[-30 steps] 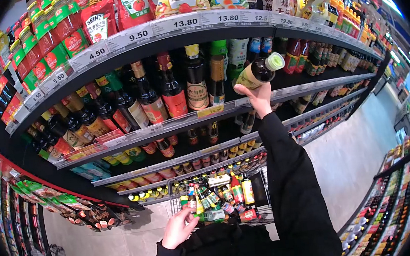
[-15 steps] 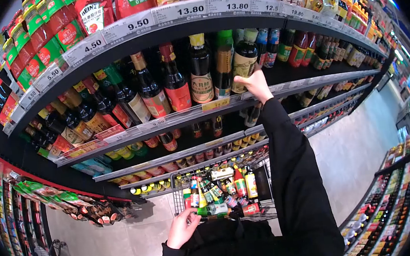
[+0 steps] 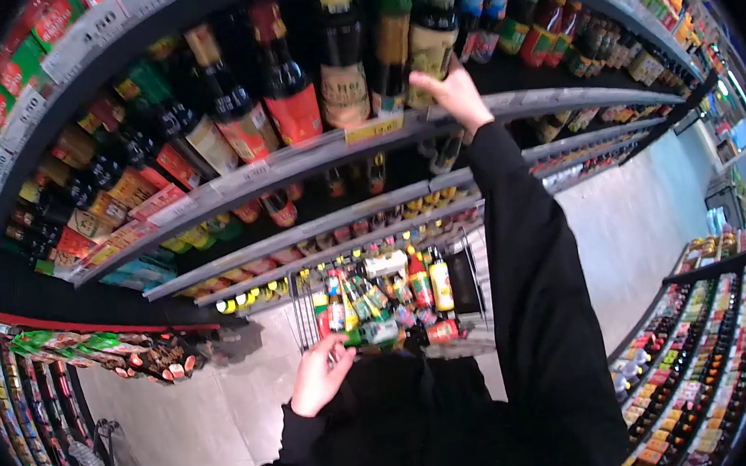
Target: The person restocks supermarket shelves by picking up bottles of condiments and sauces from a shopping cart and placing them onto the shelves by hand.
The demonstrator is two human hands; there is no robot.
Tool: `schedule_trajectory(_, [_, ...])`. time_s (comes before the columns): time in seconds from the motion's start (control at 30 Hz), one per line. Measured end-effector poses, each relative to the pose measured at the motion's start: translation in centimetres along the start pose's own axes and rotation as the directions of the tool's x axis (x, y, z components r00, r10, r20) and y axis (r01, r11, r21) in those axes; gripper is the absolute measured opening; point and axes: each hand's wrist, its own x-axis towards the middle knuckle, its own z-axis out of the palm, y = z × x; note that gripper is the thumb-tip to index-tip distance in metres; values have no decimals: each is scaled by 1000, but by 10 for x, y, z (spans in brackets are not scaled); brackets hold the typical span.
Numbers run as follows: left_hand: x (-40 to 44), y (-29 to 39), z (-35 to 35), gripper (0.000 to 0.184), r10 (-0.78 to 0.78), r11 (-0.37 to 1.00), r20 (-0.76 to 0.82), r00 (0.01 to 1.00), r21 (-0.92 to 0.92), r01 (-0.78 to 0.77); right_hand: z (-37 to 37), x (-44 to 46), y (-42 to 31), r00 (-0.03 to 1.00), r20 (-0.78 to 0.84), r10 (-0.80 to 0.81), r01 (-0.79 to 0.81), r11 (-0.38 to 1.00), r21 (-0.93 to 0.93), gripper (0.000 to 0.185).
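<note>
On the shelf, my right hand (image 3: 459, 99) is closed around the lower part of a dark sauce bottle (image 3: 435, 46) with an olive-yellow label and a pale cap. The bottle stands upright beside a green-capped bottle (image 3: 393, 40) and a yellow-capped one (image 3: 343, 58). Low in front of my body, my left hand (image 3: 322, 375) has curled fingers near the cart's near left corner. A green bottle (image 3: 373, 332) lies in the shopping cart (image 3: 301, 306) right by its fingertips. Whether those fingers grip anything is hidden.
Several bottles and packs fill the cart, among them a red sauce bottle (image 3: 420, 280). A price-tag rail (image 3: 322, 153) runs along the shelf edge. Hanging green and brown packs (image 3: 135, 347) are on the left. Another stocked shelf (image 3: 702, 337) stands at right, across the tiled floor (image 3: 625, 224).
The view has tilted down and come nearer, so the shelf sits higher in the picture. My right hand stays on the same bottle; my left hand remains by the cart.
</note>
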Motion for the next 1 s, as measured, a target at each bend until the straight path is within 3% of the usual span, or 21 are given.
schedule_trajectory(0.07, [3, -2, -1, 22, 15, 1000, 1, 1000, 5, -15, -3, -10, -1, 996, -13, -90, 89, 995, -36, 77])
schedule_trajectory(0.1, [4, -7, -1, 22, 1, 1000, -11, 1000, -7, -1, -3, -22, -4, 953, -133, -271, 232, 940, -249, 72])
schedule_trajectory(0.13, [5, -16, -1, 22, -9, 1000, -23, 1000, -18, 9, -3, -34, -9, 944, -150, -293, 289, 956, -48, 60])
schedule_trajectory(0.2, [8, -41, 1, 22, -105, 993, -42, 994, -59, 102, -6, -80, -19, 911, -295, -288, 248, 955, -165, 45])
schedule_trajectory(0.27, [14, -76, 6, 22, -163, 983, -50, 985, -90, 158, -2, -143, 4, 944, -316, -92, 68, 994, -86, 30])
schedule_trajectory(0.33, [25, -108, 12, 22, -180, 983, -28, 983, -45, 179, 12, -221, 30, 990, -141, 26, -61, 966, -252, 16])
schedule_trajectory(0.37, [32, -126, 17, 23, -187, 982, -15, 982, -3, 187, 23, -268, 62, 979, -89, 182, -200, 938, -283, 18])
schedule_trajectory(0.4, [39, -152, 25, 23, -193, 981, -8, 981, -4, 193, 28, -317, 81, 904, 8, 428, -387, 825, -411, 8])
schedule_trajectory(0.43, [47, -182, 36, 25, -188, 980, 28, 982, 66, 186, 35, -359, 82, 831, 31, 555, -442, 694, -567, 8])
schedule_trajectory(0.47, [55, -207, 46, 28, -182, 976, 62, 981, 133, 172, 33, -423, 126, 872, 132, 471, -235, 641, -731, 9])
schedule_trajectory(0.5, [65, -224, 55, 31, -216, 952, 90, 972, 243, 189, 35, -460, 125, 878, 122, 463, -211, 603, -769, 9])
schedule_trajectory(0.53, [73, -240, 64, 35, -252, 915, 116, 961, 352, 198, 42, -489, 119, 790, 35, 612, -334, 478, -812, 9])
schedule_trajectory(0.6, [91, -266, 76, 47, -393, 830, 222, 893, 504, 240, 46, -543, 129, 755, -13, 656, -372, 411, -832, 11])
schedule_trajectory(0.67, [104, -305, 95, 56, -510, 683, 249, 823, 699, 212, 52, -563, 130, 823, -65, 564, -307, 347, -886, 16])
schedule_trajectory(0.8, [110, -357, 119, 58, -601, 641, 326, 730, 742, 196, 65, -547, 125, 803, -166, 573, -436, 374, -818, 16])
schedule_trajectory(0.83, [110, -376, 124, 60, -644, 609, 394, 655, 782, 129, 68, -540, 122, 783, -212, 585, -466, 326, -822, 15])
schedule_trajectory(0.93, [99, -396, 130, 63, -598, 611, 458, 657, 792, 5, 71, -538, 121, 772, -291, 564, -507, 273, -817, 12])
schedule_trajectory(0.97, [94, -397, 133, 70, -581, 551, 473, 662, 828, -109, 71, -537, 119, 787, -279, 551, -498, 301, -813, 12])
schedule_trajectory(1.0, [95, -405, 137, 70, -577, 551, 486, 657, 825, -126, 70, -537, 118, 801, -266, 536, -488, 329, -809, 12])
